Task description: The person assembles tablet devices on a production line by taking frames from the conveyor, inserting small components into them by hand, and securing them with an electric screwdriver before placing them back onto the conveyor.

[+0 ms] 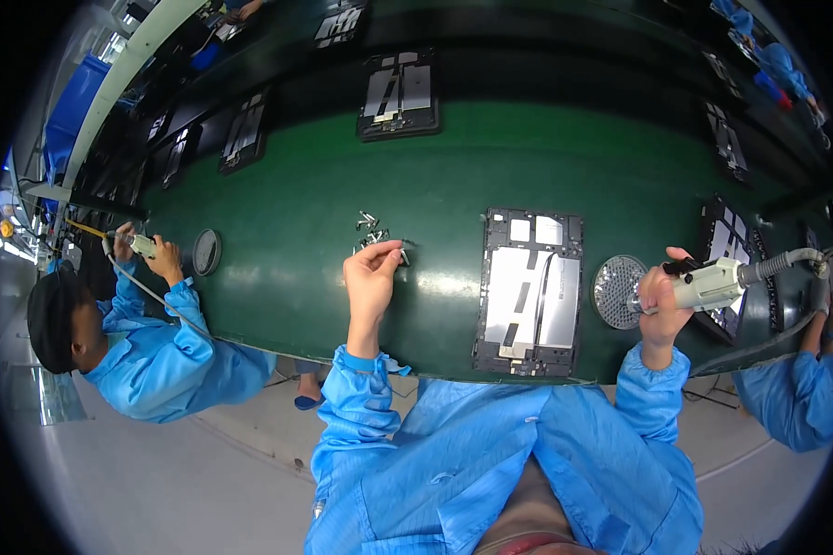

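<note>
My left hand [370,279] is closed in a pinch on a small shiny metal piece [404,256], just at the edge of a scattered pile of small metal pieces [368,222] on the green bench [296,203]. My right hand [660,301] grips a pale electric screwdriver [715,285], which lies almost level. Its tip is over or beside a round screw tray [617,289] dotted with holes; my fingers partly hide that end. Between my hands an opened tablet [532,294] lies flat, showing its silver battery and black frame.
Another opened tablet [389,92] lies across the bench, with several more along the far line. One tablet [727,245] sits beyond the screwdriver, whose ribbed hose [787,263] runs right. At left, a co-worker [148,324] in blue holds another screwdriver near a round dish [207,252].
</note>
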Action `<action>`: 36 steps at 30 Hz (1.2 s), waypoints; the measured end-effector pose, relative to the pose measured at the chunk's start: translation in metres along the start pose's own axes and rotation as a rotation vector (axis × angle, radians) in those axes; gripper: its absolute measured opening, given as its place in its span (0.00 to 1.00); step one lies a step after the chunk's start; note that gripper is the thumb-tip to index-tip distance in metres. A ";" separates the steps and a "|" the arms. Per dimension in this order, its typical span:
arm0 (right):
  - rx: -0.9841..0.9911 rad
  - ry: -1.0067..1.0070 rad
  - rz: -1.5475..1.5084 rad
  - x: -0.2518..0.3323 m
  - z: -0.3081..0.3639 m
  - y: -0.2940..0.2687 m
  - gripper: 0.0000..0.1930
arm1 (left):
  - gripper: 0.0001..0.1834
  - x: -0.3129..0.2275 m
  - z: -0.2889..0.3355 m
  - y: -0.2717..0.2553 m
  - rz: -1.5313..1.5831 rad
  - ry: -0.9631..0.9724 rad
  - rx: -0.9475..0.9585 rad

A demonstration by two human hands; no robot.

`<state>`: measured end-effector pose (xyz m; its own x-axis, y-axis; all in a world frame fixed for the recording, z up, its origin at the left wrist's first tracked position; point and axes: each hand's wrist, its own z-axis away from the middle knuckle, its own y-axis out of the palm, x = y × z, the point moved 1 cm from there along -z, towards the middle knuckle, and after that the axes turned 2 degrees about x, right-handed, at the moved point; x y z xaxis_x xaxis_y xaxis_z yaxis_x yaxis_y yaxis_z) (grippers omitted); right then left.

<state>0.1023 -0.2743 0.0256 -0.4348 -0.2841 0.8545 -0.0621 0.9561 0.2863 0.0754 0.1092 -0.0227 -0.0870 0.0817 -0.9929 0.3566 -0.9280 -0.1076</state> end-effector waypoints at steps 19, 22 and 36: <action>-0.001 0.018 -0.042 0.002 -0.003 0.009 0.19 | 0.05 -0.025 -0.014 0.035 0.173 -0.079 0.182; -0.007 0.021 -0.046 0.000 -0.006 0.018 0.19 | 0.06 -0.021 -0.035 0.072 -0.056 0.054 0.225; 0.015 0.053 -0.185 0.000 -0.017 0.049 0.17 | 0.07 -0.015 -0.066 0.119 -0.366 0.167 0.337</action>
<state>0.1145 -0.2286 0.0471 -0.3669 -0.4578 0.8098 -0.1498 0.8883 0.4342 0.1808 0.0219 -0.0238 0.0091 0.4542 -0.8908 0.0096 -0.8909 -0.4542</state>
